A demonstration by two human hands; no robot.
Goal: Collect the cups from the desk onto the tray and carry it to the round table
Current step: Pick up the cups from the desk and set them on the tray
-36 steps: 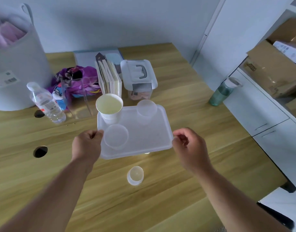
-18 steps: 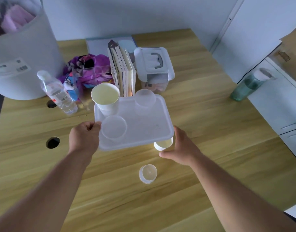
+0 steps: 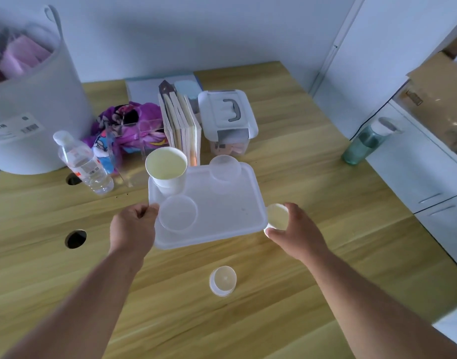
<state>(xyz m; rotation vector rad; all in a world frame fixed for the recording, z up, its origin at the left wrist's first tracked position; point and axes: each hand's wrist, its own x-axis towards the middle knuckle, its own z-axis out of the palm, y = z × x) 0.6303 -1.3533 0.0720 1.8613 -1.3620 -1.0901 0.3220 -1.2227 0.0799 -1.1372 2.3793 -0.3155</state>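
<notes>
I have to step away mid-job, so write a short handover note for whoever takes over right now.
Left hand: grip closed on the tray's left edge.
Right hand: grip on a small white cup at the tray's right edge, not yet on the tray.
On the tray: a white paper cup at the far left, a clear plastic cup at the far right, another clear cup at the near left.
Left: set the held cup on the tray, collect the small clear cup lying on the desk nearest you, then carry the tray to the round table, which is not in view.

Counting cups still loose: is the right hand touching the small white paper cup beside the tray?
Touching. Head view: right hand wraps its fingers around the small white paper cup.
</notes>
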